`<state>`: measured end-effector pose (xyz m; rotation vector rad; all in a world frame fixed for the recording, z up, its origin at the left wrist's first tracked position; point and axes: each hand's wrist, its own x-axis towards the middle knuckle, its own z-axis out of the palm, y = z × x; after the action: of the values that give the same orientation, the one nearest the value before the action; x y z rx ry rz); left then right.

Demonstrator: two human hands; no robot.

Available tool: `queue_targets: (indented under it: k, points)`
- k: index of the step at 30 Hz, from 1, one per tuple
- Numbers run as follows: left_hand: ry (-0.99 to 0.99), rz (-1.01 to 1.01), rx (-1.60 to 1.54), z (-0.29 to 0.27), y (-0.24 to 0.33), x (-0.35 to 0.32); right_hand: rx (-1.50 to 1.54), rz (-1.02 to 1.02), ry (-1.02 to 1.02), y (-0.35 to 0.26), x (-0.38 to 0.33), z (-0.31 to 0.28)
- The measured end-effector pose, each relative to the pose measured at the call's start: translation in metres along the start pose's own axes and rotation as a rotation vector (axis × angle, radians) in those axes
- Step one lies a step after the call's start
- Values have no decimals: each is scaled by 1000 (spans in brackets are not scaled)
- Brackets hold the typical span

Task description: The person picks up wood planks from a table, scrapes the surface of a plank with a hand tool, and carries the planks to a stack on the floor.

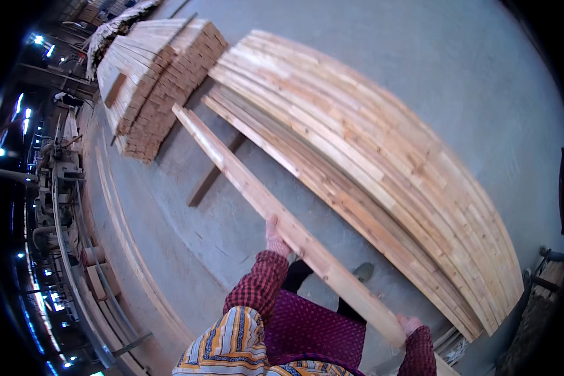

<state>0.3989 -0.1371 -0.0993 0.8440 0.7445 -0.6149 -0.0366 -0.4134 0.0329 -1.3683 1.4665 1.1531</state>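
A long pale wooden board (250, 187) runs slantwise from the upper left to the lower right in front of me. My left hand (274, 233) grips its near edge around the middle, thumb up along the side and the other fingers out of sight beneath. Close to the board's right end, my right hand (410, 325) is closed on its edge. Just beyond the held board lies a broad stack of similar boards (382, 144), laid side by side. A dark wooden bearer (205, 185) sticks out from under that stack, below the held board.
A tall pile of boards (163, 81) with cut ends facing me stands at the far left. Long thin strips (122, 216) lie on the grey floor to my left, near machinery (66, 169) and curved rails. Some scrap (452, 348) lies by the stack's right end.
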Motion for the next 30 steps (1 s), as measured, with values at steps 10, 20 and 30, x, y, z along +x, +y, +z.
queue_targets:
  k: [10,20,30]
  points:
    - [71,62,94,-14,-100,175,22,2,-15,11,258,28]
    - [14,93,15,-23,-132,276,231,-707,270,-44,251,37]
    - [-32,108,-142,-8,-143,286,-186,-1033,466,-127,110,48]
